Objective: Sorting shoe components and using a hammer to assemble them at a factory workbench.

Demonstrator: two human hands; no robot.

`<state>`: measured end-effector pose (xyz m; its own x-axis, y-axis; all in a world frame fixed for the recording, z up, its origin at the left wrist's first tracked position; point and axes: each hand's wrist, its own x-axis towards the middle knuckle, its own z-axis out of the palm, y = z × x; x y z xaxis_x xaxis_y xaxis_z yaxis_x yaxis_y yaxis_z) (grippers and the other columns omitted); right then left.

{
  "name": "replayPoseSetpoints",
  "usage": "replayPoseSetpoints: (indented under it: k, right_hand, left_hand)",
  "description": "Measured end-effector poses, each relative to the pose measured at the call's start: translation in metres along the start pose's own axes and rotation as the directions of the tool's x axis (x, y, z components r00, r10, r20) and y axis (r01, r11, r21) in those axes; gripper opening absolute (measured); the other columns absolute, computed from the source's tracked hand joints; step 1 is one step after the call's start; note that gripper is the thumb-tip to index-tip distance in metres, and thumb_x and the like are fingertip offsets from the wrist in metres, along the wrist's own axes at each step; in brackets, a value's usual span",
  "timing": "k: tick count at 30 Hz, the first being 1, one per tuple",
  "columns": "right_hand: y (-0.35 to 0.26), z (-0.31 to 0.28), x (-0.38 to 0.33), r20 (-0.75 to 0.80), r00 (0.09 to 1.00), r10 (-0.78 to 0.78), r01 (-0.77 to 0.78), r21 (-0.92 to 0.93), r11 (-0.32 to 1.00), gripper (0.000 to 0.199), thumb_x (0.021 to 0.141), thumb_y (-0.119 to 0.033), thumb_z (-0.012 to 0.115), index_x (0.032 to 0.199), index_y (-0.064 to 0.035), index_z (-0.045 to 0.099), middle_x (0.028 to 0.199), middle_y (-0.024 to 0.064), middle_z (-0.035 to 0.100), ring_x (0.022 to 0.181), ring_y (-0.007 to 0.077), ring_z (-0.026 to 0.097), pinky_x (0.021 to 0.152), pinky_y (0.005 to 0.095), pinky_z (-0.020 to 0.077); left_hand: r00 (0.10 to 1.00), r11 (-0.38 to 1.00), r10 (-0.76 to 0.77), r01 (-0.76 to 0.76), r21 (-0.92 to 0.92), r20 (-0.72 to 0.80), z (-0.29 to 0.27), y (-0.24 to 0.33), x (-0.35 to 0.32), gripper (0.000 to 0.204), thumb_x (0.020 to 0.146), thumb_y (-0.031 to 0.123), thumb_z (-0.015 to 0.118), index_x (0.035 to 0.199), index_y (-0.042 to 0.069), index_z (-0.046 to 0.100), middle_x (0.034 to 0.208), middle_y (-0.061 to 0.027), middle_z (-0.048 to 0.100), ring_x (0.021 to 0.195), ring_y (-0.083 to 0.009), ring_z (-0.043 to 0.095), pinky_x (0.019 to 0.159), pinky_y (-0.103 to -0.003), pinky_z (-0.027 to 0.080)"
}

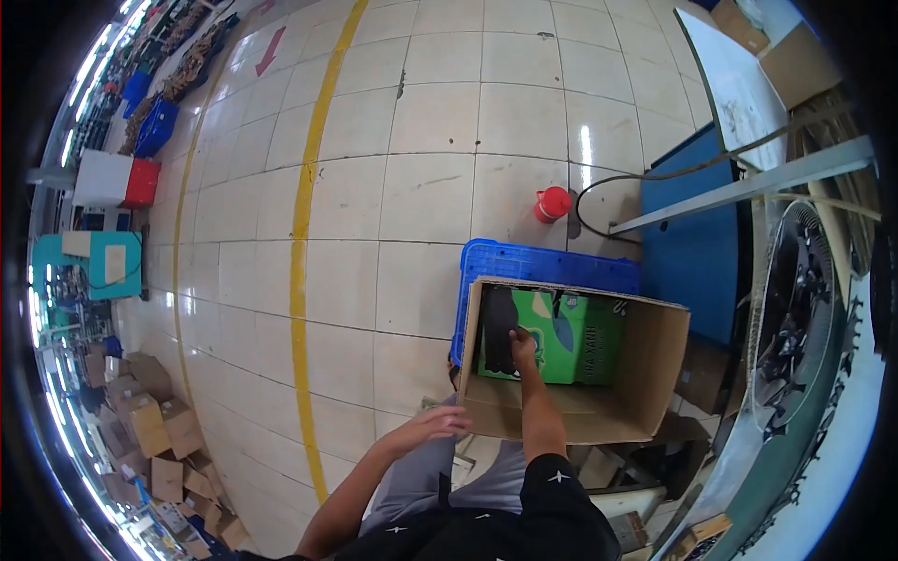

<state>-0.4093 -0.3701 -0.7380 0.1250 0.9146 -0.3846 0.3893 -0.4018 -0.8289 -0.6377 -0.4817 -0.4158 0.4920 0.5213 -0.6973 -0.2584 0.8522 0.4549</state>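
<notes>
An open brown cardboard box (669,374) stands in front of me on a blue plastic crate (552,266). Inside it lie a green printed carton piece (561,351) and, along its left part, a black flat piece (499,323). My right hand (522,348) reaches down into the box, its fingers closed at the edge of the black piece; the fingertips are partly hidden. Just outside the near left corner of the box is my left hand (438,424), fingers stretched out, holding nothing.
A red jug (552,204) stands on the tiled floor beyond the crate. To the right are a blue panel (687,234), a metal frame bar (748,182) and a large fan (795,309). A yellow floor line (299,280) runs on the left; cardboard boxes (154,425) are piled farther left.
</notes>
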Motion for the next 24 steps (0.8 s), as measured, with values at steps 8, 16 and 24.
replayPoseSetpoints:
  k: [8,16,24]
  right_hand:
    - [-0.086,0.003,-0.062,-0.048,0.984,0.174,-0.18,-0.32,0.93,0.044,0.083,-0.013,0.059,0.116,0.0138,0.047,0.103,0.0294,0.059,0.096,0.0457,0.059,0.087,0.0503,0.0475]
    - [-0.33,-0.366,-0.155,-0.516,0.83,-0.212,0.335,0.157,0.929,0.022,0.097,-0.02,0.053,0.096,0.0003,0.064,0.074,0.0064,0.066,0.064,0.0103,0.061,0.057,0.0261,0.0501]
    - [-0.256,-0.667,-0.033,-0.785,0.559,-0.266,0.079,-0.269,0.96,0.037,0.087,-0.029,0.064,0.105,0.0031,0.062,0.088,0.0178,0.069,0.08,0.0301,0.068,0.073,0.0377,0.0518]
  left_hand:
    - [0.895,0.818,-0.141,0.346,0.459,-0.423,-0.097,-0.014,-0.07,0.037,0.098,0.037,0.047,0.1,0.007,0.068,0.101,-0.0038,0.07,0.093,-0.0135,0.061,0.084,-0.033,0.046]
    - [0.999,0.519,0.037,0.01,0.855,-0.034,-0.033,0.132,0.041,0.04,0.098,0.037,0.046,0.087,0.005,0.068,0.085,-0.0049,0.069,0.079,-0.014,0.062,0.073,-0.028,0.047]
    - [0.88,0.446,0.192,-0.473,0.76,0.435,0.277,0.221,0.127,0.025,0.099,0.023,0.05,0.111,0.003,0.061,0.092,-0.0038,0.066,0.078,-0.0095,0.059,0.074,-0.026,0.049]
